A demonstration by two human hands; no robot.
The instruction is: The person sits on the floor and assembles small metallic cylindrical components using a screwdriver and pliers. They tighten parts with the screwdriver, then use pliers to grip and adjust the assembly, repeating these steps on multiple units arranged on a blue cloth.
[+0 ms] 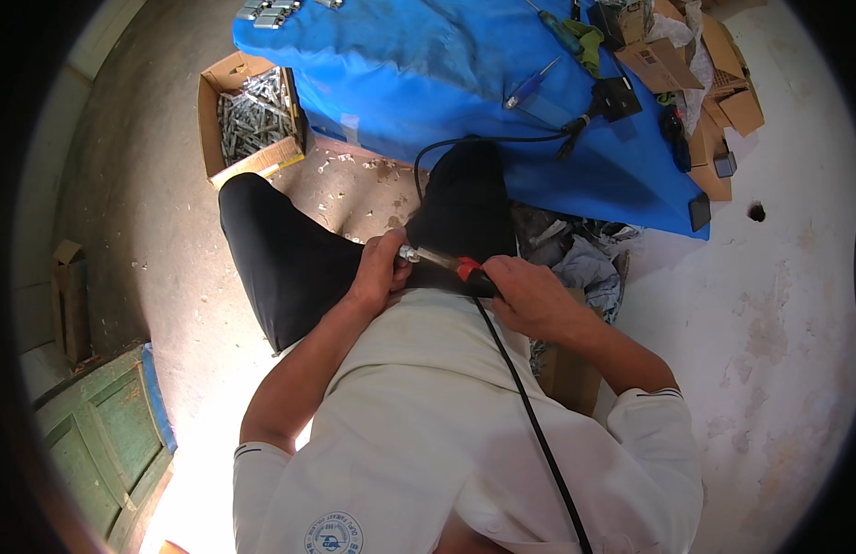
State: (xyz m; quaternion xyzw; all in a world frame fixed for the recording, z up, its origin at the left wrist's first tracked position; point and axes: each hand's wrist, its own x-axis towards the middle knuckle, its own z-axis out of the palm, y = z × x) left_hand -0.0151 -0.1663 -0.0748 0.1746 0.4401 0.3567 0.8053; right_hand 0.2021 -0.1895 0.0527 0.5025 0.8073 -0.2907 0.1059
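In the head view, the landmark is the table draped in bright blue cloth (pixel 391 78). On its near side, above the person's lap, the left hand (pixel 382 270) has its fingers curled around a small, silvery metal part (pixel 408 253), which pokes out beyond the thumb. To the right of that hand, also on the table's near side, the right hand (pixel 534 295) grasps a slim metal tool with a red-and-black handle (pixel 466 269), the fingers wrapped about the grip. The tool's metal end points at the silvery part; whether the two touch is too small to tell.

Just left of the table, on the floor, an open brown cardboard box (pixel 208 138) holds a heap of thin, silvery metal pieces (pixel 252 118). On the table's far left corner lie blocky silver metal pieces (pixel 269 13). Toward its right side are a blue-handled tool with a thin metal shaft (pixel 527 90) and a flat black device (pixel 616 99). Open, torn cardboard boxes (pixel 657 66) crowd its right edge.
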